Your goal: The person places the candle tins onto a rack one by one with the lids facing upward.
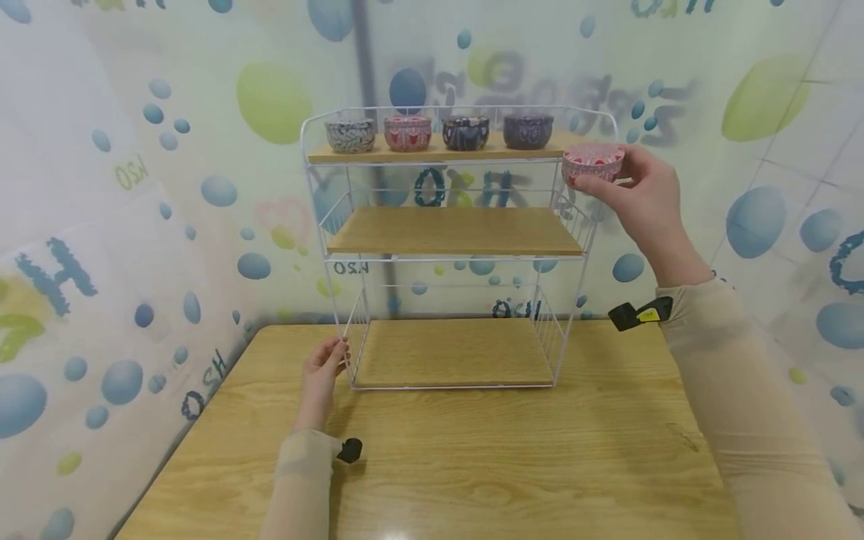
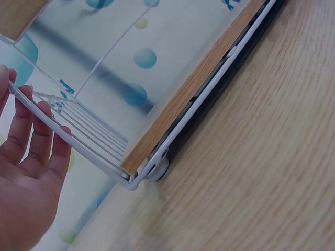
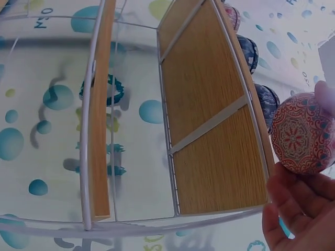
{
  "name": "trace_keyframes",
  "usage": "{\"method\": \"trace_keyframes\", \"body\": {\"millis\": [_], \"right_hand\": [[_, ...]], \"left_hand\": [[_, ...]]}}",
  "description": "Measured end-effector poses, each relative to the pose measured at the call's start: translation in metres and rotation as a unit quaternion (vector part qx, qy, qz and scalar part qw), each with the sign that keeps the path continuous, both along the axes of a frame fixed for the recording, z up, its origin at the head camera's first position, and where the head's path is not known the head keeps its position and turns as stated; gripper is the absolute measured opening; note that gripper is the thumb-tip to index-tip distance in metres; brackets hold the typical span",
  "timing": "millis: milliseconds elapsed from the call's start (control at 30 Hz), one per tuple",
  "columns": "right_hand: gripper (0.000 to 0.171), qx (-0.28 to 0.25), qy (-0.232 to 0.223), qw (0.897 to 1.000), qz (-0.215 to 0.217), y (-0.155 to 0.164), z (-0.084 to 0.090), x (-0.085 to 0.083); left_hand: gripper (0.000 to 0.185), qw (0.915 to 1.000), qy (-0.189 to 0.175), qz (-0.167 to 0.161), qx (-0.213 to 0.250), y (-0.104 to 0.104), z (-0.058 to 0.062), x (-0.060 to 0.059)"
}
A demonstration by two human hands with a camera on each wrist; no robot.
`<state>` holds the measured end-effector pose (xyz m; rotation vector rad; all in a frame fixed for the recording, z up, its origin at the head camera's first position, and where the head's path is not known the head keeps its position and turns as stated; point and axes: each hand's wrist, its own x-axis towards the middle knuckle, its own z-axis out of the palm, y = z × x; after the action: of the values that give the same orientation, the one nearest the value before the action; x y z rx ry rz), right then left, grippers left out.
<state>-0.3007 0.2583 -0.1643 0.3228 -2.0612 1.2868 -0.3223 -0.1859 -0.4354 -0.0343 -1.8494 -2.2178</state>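
Observation:
A white wire rack [image 1: 454,388] with three wooden shelves stands on the table. My left hand [image 1: 327,365] grips its left front post low down, thumb on one side and fingers on the other; in the left wrist view this hand [image 2: 36,167] holds the white wire. My right hand [image 1: 644,187] pinches a round red-and-white patterned tin [image 1: 594,163] by its sides, at the right end of the top shelf [image 1: 496,140]. The right wrist view shows the ornate circular pattern on the tin [image 3: 299,133].
Along the top shelf sit a black-and-white tin [image 1: 350,136], a red patterned tin [image 1: 408,135], a dark blue floral tin [image 1: 466,133] and a purple tin [image 1: 528,132]. Below are the middle shelf [image 1: 459,229] and bottom shelf [image 1: 452,351]. A patterned curtain [image 1: 270,180] hangs behind the wooden table [image 1: 466,465].

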Motion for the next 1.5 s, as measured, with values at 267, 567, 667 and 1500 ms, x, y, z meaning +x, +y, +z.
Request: {"method": "trace_keyframes", "body": {"millis": [267, 567, 667, 1500], "right_hand": [[0.04, -0.032, -0.001, 0.999, -0.012, -0.004, 0.014, -0.005], [0.038, -0.037, 0.026, 0.998, -0.045, -0.006, 0.026, -0.012], [0.039, -0.041, 0.028, 0.997, -0.052, -0.005, 0.029, -0.014], [0.074, 0.003, -0.048, 0.99, -0.132, -0.01, 0.037, -0.031]], "left_hand": [[0.017, 0.9999, -0.007, 0.001, 0.013, -0.002, -0.001, 0.001], [0.019, 0.9999, -0.001, -0.001, 0.01, -0.002, -0.001, -0.001], [0.02, 0.9999, 0.0, -0.002, 0.01, -0.001, -0.001, -0.001], [0.032, 1.0, -0.004, -0.002, 0.003, 0.0, 0.001, 0.002]]}}
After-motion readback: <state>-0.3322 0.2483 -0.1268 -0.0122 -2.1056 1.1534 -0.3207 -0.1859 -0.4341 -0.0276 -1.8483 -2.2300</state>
